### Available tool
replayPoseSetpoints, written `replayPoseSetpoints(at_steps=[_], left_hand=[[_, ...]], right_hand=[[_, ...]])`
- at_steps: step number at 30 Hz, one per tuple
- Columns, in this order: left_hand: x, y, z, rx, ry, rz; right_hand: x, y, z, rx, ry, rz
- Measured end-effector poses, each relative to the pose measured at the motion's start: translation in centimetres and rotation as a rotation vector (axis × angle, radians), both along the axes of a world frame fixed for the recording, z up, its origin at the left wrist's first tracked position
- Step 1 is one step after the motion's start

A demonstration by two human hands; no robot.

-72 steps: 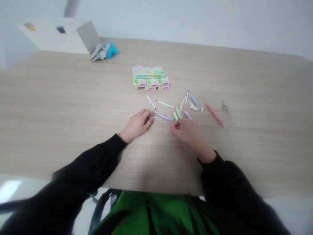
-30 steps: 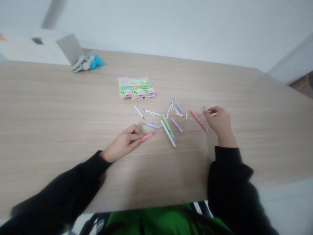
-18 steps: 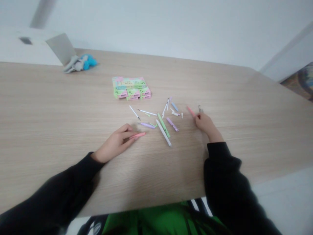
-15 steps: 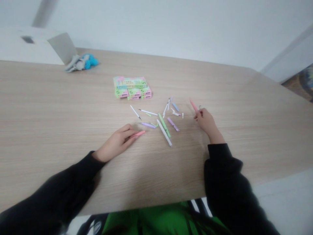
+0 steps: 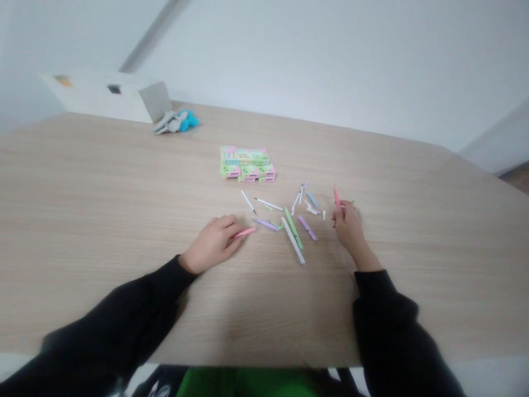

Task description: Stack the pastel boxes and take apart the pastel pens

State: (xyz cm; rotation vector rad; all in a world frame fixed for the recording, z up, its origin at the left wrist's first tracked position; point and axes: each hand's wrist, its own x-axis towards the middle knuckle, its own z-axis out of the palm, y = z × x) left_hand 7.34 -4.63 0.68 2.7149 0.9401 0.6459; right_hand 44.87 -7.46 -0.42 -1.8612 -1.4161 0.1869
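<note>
My right hand (image 5: 345,220) is hiding the lower end of the pink pen (image 5: 337,198); I'm getting blurry small print on the boxes (image 5: 247,165).

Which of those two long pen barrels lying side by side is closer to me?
The white pen barrel; the green pen barrel beside it lies slightly farther away.

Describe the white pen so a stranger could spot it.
On the wooden table, start from the stacked green-and-pink boxes and look toward the person, between the left hand and right hand. There the white pen lies slanted beside a green pen; its thick white barrel sets it apart from that and from the thin white refills.
</note>
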Motion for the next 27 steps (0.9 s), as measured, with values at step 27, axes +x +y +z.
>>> replayPoseSetpoints(at_steps=[27], left_hand=[[-0.8,1.8,-1.1,-0.025,0.132,0.175]], right_hand=[[-2.6,-1.6,1.8,0.016,-0.015,-0.030]])
